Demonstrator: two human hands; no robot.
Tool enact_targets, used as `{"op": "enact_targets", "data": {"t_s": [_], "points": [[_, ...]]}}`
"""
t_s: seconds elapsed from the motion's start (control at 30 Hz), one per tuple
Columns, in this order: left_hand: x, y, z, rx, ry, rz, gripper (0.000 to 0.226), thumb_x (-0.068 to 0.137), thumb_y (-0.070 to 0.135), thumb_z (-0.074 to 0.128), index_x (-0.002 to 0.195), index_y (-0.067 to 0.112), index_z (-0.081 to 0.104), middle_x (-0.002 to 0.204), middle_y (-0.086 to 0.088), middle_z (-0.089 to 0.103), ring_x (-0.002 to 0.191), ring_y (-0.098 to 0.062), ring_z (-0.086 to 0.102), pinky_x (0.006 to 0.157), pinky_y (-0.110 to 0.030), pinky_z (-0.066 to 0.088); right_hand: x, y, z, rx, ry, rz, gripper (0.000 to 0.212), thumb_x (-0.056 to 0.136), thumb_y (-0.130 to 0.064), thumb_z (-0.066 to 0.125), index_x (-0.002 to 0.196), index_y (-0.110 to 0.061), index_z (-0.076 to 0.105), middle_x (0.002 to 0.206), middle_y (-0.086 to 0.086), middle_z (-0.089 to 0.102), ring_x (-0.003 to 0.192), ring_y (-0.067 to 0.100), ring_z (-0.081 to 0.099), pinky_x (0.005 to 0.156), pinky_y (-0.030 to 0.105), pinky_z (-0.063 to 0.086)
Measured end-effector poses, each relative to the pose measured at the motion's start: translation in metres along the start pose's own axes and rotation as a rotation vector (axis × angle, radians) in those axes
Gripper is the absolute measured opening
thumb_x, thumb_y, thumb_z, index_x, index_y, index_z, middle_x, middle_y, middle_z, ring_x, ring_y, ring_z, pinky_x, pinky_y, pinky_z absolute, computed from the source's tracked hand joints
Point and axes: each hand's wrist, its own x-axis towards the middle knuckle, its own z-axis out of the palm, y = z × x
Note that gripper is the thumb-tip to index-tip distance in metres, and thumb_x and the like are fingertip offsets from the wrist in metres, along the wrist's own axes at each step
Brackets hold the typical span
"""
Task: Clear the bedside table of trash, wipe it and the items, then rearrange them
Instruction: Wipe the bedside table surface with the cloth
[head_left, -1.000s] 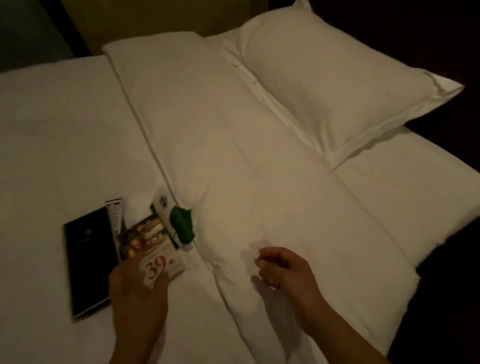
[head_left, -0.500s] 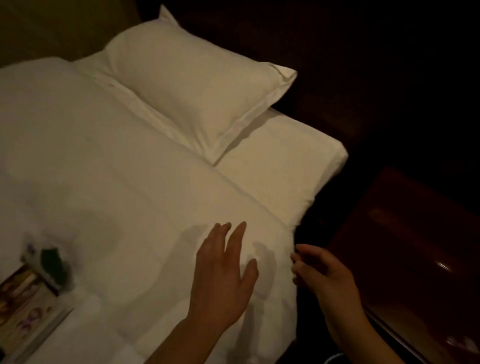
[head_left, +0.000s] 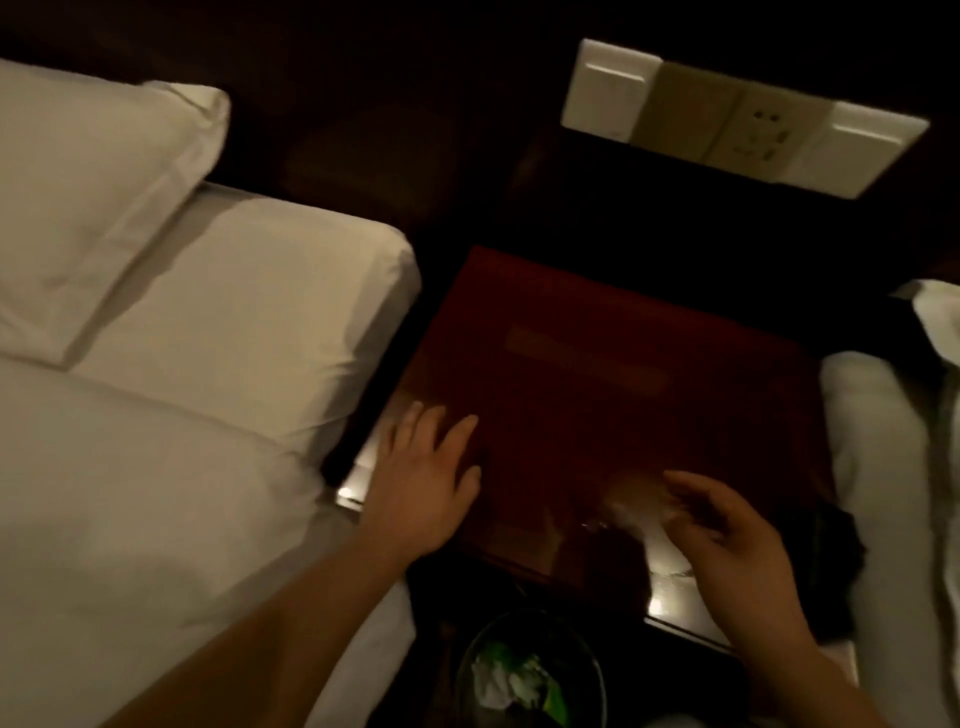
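Setting: a dim room is seen from above, with a dark red bedside table (head_left: 597, 364) at the centre of the view, set between two white beds.

Bedside table: a glossy top is shown, with light reflected along its near edge; apart from a dark cloth at its right edge, no loose items can be made out on it.

Left hand (head_left: 423, 478): it is held open at about 7 o'clock from the table's centre, fingers spread and palm down over the near left corner; whether the surface is touched cannot be told. Nothing is gripped.

Right hand (head_left: 727, 535): it is seen at about 5 o'clock over the near right part of the table, fingers loosely curled and apart. A pale blur lies at the fingertips; whether anything is held cannot be told.

Trash bin (head_left: 530, 675): a dark round bin is placed at 6 o'clock, just below the table's near edge, with crumpled white and green trash (head_left: 511, 680) inside.

Left bed (head_left: 182, 441): white bedding fills the 9 o'clock side, with a pillow (head_left: 83, 208) at 10 o'clock.

Right bed (head_left: 893, 493): white bedding is seen at 3 o'clock, with the dark cloth (head_left: 831, 561) lying at its edge beside the right hand.

Wall panel (head_left: 737, 119): pale switches and a socket are mounted at 1 o'clock, beyond the table.
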Motion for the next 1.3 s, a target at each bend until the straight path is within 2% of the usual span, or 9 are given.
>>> {"op": "enact_targets", "data": {"t_s": [0.13,0.23,0.33,0.47,0.53,0.7,0.9,1.07,1.3], "points": [[0.032,0.002,0.029,0.071,-0.02,-0.021,0.056,0.097,0.059,0.034,0.15,0.044,0.034,0.162,-0.009,0.028,0.151,-0.036,0.016,0.115,-0.063,0.019,0.008,0.052,-0.057,-0.557,0.229,-0.235,0.035,0.085,-0.024,0.066,0.12,-0.03,0.064,0.117,-0.004,0.062,0.108,0.028,0.053,0.091,0.031,0.035],[0.04,-0.001,0.044,0.097,-0.02,-0.032,0.054,0.098,0.064,0.029,0.15,0.053,0.026,0.166,-0.007,0.019,0.153,-0.036,0.008,0.115,-0.068,0.009,0.013,0.093,-0.083,-0.788,0.272,-0.086,0.051,0.086,-0.048,0.063,0.134,-0.032,0.057,0.141,0.009,0.049,0.121,0.04,0.047,0.099,0.045,0.038],[0.038,-0.001,0.049,0.139,0.036,-0.023,0.056,0.095,0.065,0.023,0.149,0.053,0.027,0.163,-0.009,0.025,0.151,-0.037,0.016,0.114,-0.068,0.012,0.014,0.124,-0.082,-0.753,0.137,0.056,0.063,0.082,-0.051,0.069,0.14,-0.04,0.048,0.156,0.008,0.028,0.134,0.04,0.035,0.106,0.053,0.038],[0.036,-0.003,0.051,0.154,0.066,-0.017,0.056,0.095,0.064,0.024,0.149,0.052,0.027,0.161,-0.009,0.029,0.15,-0.036,0.019,0.113,-0.067,0.016,0.009,0.141,-0.079,-0.538,0.242,-0.031,0.043,0.081,-0.016,0.075,0.121,-0.026,0.065,0.137,0.007,0.043,0.119,0.035,0.053,0.091,0.037,0.047],[0.036,-0.003,0.051,0.163,0.082,-0.02,0.056,0.095,0.064,0.023,0.149,0.052,0.027,0.16,-0.009,0.03,0.15,-0.036,0.019,0.114,-0.066,0.016,-0.004,0.135,-0.063,-0.476,0.247,-0.148,0.04,0.079,-0.024,0.071,0.117,-0.03,0.064,0.134,0.004,0.045,0.116,0.023,0.051,0.09,0.029,0.041],[0.037,-0.004,0.054,0.161,0.108,-0.02,0.055,0.095,0.064,0.025,0.148,0.052,0.03,0.158,-0.008,0.034,0.149,-0.034,0.021,0.114,-0.063,0.016,-0.009,0.148,-0.032,-0.696,0.104,-0.364,0.042,0.076,-0.04,0.072,0.115,-0.027,0.066,0.131,0.011,0.057,0.117,0.033,0.051,0.093,0.046,0.045],[0.037,-0.002,0.052,0.159,0.09,-0.032,0.055,0.095,0.063,0.026,0.147,0.051,0.033,0.159,-0.008,0.032,0.15,-0.033,0.017,0.116,-0.062,0.013,0.06,0.139,-0.069,-0.695,0.425,0.03,0.041,0.086,-0.045,0.064,0.123,-0.026,0.063,0.108,0.014,0.056,0.099,0.035,0.05,0.085,0.045,0.046],[0.035,-0.001,0.051,0.153,0.103,-0.041,0.056,0.093,0.063,0.028,0.147,0.049,0.037,0.159,-0.009,0.033,0.15,-0.034,0.02,0.115,-0.061,0.014,-0.002,0.13,0.007,-0.77,0.151,-0.305,0.049,0.087,-0.071,0.044,0.117,-0.036,0.061,0.101,0.002,0.054,0.089,0.021,0.047,0.071,0.032,0.04],[0.037,-0.005,0.057,0.165,0.108,-0.036,0.055,0.094,0.064,0.027,0.146,0.052,0.036,0.159,-0.007,0.032,0.15,-0.032,0.02,0.115,-0.059,0.013,0.102,0.135,-0.051,-0.774,0.388,-0.099,0.032,0.089,-0.043,0.064,0.112,-0.022,0.067,0.13,0.01,0.051,0.118,0.034,0.045,0.096,0.049,0.044]]}}
